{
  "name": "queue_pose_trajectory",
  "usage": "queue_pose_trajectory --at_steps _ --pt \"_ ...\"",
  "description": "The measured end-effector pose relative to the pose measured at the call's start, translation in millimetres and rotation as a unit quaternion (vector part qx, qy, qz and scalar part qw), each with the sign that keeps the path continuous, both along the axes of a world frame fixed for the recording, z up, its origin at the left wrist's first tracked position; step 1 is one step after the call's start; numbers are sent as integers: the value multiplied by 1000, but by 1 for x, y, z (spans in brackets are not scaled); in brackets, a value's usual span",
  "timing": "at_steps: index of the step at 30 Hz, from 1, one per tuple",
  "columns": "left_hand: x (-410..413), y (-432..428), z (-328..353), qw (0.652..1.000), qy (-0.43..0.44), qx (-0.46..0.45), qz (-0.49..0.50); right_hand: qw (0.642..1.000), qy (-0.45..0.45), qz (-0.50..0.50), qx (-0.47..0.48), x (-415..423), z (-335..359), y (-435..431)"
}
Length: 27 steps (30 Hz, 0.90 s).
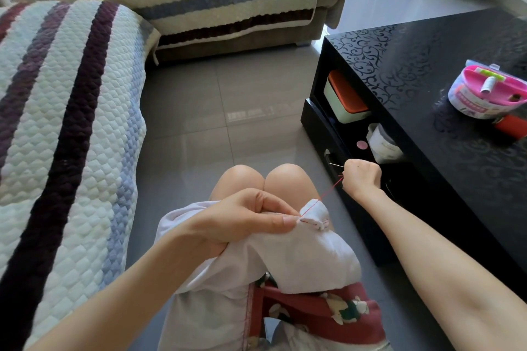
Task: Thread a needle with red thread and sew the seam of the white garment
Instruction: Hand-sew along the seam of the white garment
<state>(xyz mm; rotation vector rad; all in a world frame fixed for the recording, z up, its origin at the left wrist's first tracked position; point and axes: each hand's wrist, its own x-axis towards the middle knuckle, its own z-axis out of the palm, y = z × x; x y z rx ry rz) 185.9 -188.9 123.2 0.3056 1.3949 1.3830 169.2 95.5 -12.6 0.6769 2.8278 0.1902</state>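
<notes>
The white garment (302, 259) lies bunched over my lap. My left hand (245, 219) pinches its seam between thumb and fingers, right beside a short row of red stitches (312, 222). A taut red thread (328, 193) runs up and to the right from the seam to my right hand (361, 177). That hand is raised near the black table's side, fingers curled round the needle (336, 165), whose thin metal tip sticks out to the left.
A black glossy coffee table (445, 71) stands at the right, with a pink sewing kit tub (484, 94) on top and containers on its shelf (346, 100). A striped quilted sofa (68, 111) fills the left and back. Grey tiled floor (228, 111) lies between.
</notes>
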Motion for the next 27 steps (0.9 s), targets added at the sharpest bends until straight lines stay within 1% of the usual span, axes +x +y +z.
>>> queue_pose_trajectory --at_steps 2,3,4,5,6,7,8,9,10,11,12,14,16,17,19,21,24,27 --pt "1 2 -1 1000 4 -4 7 998 35 -23 -36 1 0 -1" --pt "1 3 -2 1000 13 -10 15 994 74 -39 -76 1 5 -2" --pt "0 4 -3 999 23 -17 24 982 123 -48 -134 2 12 -7" --pt "0 4 -4 999 30 -20 33 962 175 -41 -203 4 24 -14" --pt "-1 4 -5 998 36 -21 38 929 228 -27 -291 8 39 -23" --pt "-2 4 -6 998 38 -21 41 876 264 -12 -404 15 59 -34" --pt "-3 4 -5 998 38 -18 42 813 265 11 -519 26 81 -46" --pt "-3 3 -5 998 37 -16 44 761 241 46 -600 37 100 -57" --pt "-4 3 -4 998 37 -14 48 737 197 85 -640 48 114 -65" --pt "-4 3 -4 998 39 -14 50 732 150 119 -654 57 121 -70" --pt "-5 3 -4 998 44 -14 52 736 109 140 -654 63 122 -73" --pt "-6 3 -3 996 57 -22 60 753 75 147 -637 70 115 -74" --pt "-7 1 -4 992 89 -47 74 768 68 133 -623 75 114 -67" --pt "-7 0 -6 989 108 -61 80 769 71 127 -622 80 117 -62" --pt "-6 -1 -9 986 125 -76 83 759 73 113 -637 91 128 -50" --pt "-3 0 -9 988 119 -73 65 762 76 125 -630 101 135 -44" --pt "-3 6 -10 994 89 -48 46 787 119 146 -588 103 132 -48" --pt "-4 10 -9 998 48 -13 24 783 99 150 -596 96 125 -58"
